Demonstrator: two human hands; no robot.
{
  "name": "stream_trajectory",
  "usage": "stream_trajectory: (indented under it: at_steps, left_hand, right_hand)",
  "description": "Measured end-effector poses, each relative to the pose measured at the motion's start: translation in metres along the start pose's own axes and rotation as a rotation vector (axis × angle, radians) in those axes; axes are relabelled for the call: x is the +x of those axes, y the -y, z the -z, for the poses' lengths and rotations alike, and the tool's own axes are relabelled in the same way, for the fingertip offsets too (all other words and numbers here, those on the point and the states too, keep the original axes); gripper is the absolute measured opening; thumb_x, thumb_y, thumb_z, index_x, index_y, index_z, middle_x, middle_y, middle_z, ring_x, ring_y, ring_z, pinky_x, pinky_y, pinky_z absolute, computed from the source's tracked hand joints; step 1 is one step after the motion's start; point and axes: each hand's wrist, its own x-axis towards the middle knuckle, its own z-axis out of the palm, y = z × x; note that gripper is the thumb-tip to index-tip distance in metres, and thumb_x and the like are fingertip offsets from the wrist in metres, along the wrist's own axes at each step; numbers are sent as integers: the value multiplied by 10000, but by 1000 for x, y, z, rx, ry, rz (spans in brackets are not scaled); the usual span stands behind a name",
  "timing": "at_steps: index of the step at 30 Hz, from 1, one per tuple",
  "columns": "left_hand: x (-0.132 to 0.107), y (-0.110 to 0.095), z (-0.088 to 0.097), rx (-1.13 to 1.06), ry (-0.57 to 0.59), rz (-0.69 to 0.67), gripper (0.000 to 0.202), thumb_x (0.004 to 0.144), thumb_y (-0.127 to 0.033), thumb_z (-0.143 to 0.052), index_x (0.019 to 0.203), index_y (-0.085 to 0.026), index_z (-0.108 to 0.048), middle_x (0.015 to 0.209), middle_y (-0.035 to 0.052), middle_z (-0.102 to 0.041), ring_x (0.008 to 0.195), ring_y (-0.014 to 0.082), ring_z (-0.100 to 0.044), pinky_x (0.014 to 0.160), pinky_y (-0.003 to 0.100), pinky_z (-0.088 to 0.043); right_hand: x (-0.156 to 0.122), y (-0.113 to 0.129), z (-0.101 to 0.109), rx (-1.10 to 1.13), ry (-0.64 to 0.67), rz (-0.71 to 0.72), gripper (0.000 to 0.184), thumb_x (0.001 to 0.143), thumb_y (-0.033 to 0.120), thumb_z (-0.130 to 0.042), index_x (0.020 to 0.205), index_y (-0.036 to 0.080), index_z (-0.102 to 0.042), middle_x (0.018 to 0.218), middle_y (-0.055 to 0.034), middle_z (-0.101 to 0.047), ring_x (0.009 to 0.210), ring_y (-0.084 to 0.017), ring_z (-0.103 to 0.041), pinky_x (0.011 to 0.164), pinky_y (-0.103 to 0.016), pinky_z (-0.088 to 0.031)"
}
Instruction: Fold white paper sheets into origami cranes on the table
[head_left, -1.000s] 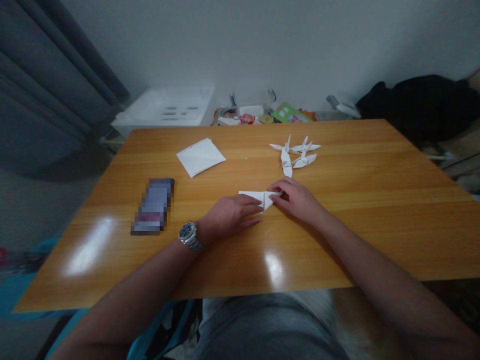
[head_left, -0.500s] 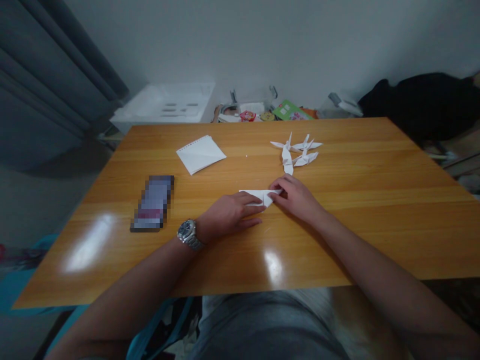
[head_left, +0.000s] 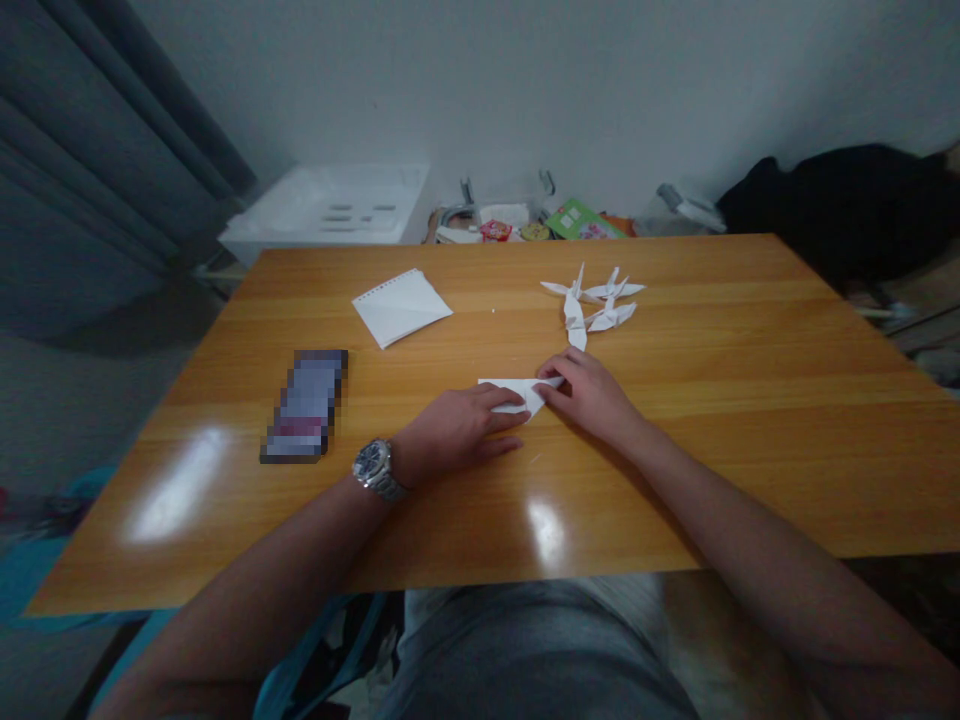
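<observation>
1. At the left of the table [head_left: 750, 400], a dark phone [head_left: 306, 405] lies flat; its screen is too blurred to read.
2. A metal watch [head_left: 373, 462] is on the left wrist.
3. To the right of the phone and farther back lies white notebook paper [head_left: 403, 308], with small holes along one edge.
4. The left hand [head_left: 465, 428] is open, palm down; its straight fingers rest upon the folded paper.
5. This folded paper [head_left: 532, 395] is on the table between both hands, and the left fingers cover a part of it.
6. The right hand [head_left: 587, 390] pinches the right tip of the folded paper between thumb and fingers.
7. Just behind this hand, white paper birds [head_left: 574, 318] sit close together.
</observation>
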Motion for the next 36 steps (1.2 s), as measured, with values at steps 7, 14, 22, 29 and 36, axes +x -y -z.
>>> stream_trajectory:
  at_steps: [7,14,22,29,36]
  left_hand:
    - [0,0,-1,10,2,-7,400,1043,-434,-494,1365,-230,-618,1410,96,-603,1256,257,-601,1049,421,-527]
    - [2,-1,0,5,2,10,356,1055,-377,-478,1327,-218,-645,1394,89,-621,1249,243,-612,1052,410,-530]
    - [4,-2,2,-41,-7,19,338,1065,-336,-455,1307,-219,-659,1413,75,-625,1258,226,-614,1083,403,-508]
    - [4,0,1,-79,-17,-16,356,1057,-326,-477,1369,-217,-609,1403,90,-632,1280,221,-598,1099,413,-489]
    - [2,1,1,-45,6,-7,345,1050,-361,-493,1335,-232,-639,1447,77,-597,1274,238,-600,1091,419,-497]
  right_hand:
    - [0,2,0,-11,4,-13,53,923,251,-669,930,210,-636,956,-66,-619,909,-241,-596,821,-372,-466]
    - [1,3,0,-25,3,-19,68,917,243,-679,909,210,-621,953,-63,-620,914,-241,-590,821,-367,-459]
    - [1,3,1,-10,8,-11,69,919,247,-674,903,221,-612,949,-59,-614,908,-240,-584,814,-365,-451]
    - [2,-2,-2,-15,9,-1,70,910,252,-679,916,219,-617,957,-65,-617,920,-245,-585,818,-368,-449]
    - [1,1,-1,-15,1,1,72,913,245,-677,924,212,-614,958,-62,-619,908,-236,-589,811,-361,-451]
